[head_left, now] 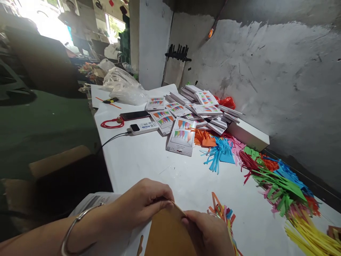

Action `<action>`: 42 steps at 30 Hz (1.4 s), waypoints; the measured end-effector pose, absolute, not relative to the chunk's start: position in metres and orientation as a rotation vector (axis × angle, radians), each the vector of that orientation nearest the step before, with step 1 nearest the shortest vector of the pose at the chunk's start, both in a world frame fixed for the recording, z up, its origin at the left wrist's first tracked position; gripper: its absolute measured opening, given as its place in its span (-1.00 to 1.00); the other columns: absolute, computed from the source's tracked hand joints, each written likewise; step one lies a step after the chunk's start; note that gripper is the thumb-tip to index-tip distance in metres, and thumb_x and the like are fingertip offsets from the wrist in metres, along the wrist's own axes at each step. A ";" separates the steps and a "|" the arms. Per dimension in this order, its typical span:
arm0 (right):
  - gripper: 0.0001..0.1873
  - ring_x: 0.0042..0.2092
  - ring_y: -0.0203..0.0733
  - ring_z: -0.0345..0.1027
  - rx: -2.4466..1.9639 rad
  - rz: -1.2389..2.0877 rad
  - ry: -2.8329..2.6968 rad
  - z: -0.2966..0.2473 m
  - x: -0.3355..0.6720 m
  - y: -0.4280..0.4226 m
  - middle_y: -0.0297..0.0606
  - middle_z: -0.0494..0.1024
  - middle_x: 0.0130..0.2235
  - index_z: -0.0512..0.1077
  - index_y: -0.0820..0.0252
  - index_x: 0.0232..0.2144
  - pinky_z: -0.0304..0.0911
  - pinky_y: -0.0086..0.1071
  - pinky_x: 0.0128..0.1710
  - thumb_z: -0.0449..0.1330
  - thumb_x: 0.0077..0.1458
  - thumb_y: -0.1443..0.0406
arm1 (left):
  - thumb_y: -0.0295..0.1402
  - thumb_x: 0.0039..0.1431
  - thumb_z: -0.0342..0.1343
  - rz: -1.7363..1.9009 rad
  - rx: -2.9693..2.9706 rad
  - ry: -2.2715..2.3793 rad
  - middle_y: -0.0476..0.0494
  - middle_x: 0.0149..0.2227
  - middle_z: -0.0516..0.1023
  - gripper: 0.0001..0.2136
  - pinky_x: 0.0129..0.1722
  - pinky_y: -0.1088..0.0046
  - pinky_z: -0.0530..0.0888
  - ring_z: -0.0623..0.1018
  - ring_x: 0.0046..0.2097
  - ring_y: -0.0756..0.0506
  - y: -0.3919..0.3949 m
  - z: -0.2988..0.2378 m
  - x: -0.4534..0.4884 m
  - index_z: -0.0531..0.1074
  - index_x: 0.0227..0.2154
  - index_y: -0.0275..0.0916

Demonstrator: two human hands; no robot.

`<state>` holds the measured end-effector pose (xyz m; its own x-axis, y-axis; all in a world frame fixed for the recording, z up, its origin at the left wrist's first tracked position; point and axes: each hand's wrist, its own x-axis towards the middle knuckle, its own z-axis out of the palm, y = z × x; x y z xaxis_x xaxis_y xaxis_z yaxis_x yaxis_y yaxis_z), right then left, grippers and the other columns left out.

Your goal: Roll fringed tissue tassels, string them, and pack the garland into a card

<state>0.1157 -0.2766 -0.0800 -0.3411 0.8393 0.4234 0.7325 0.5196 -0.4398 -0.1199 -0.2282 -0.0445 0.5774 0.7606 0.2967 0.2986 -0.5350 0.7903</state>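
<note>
My left hand (141,204), with a metal bangle on the wrist, pinches the top edge of a brown kraft paper envelope (166,234) at the near edge of the white table (149,160). Gripping the same envelope from the right side is my right hand (207,233). Just right of my right hand lies a small bundle of multicoloured paper fringe (223,213), partly hidden behind the hand. A printed white sheet (93,201) lies under my left wrist.
A heap of white packets printed with coloured flags (183,113) fills the far table, beside a white box (249,135). Coloured paper tassels (277,181) run along the right. A phone (134,115), red cord (112,123), white device (144,127), plastic bags (122,85) sit left.
</note>
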 end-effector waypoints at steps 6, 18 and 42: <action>-0.43 -0.58 -0.31 0.38 -1.333 0.313 -2.213 -0.085 0.138 -0.272 -0.44 0.56 -0.58 0.57 -0.04 -0.47 0.02 -0.42 -0.55 -0.08 0.34 -0.08 | -0.34 0.27 0.08 0.819 1.996 0.886 0.01 -0.50 0.57 -0.80 -0.45 0.60 0.34 0.48 -0.46 0.02 -0.223 -0.044 -0.130 0.53 -0.42 -0.25; -0.48 -0.56 -0.35 0.32 -1.227 0.414 -2.210 -0.077 0.154 -0.271 -0.38 0.48 -0.59 0.48 0.10 -0.48 0.07 -0.48 -0.51 0.02 0.32 -0.07 | -0.20 0.25 0.12 0.767 1.694 0.950 -0.01 -0.49 0.55 -0.75 -0.48 0.59 0.38 0.47 -0.45 -0.01 -0.219 -0.046 -0.137 0.53 -0.44 -0.25; -0.81 -0.36 -0.28 0.27 -1.267 0.839 -1.775 -0.088 0.144 -0.266 -0.39 0.43 -0.43 0.42 0.11 -0.46 0.16 -0.44 -0.33 0.18 0.21 0.24 | -0.23 -0.04 0.37 0.843 1.306 1.064 -0.02 -0.34 0.69 -0.73 -0.26 0.47 0.48 0.60 -0.27 -0.11 -0.214 -0.062 -0.146 0.59 -0.25 -0.15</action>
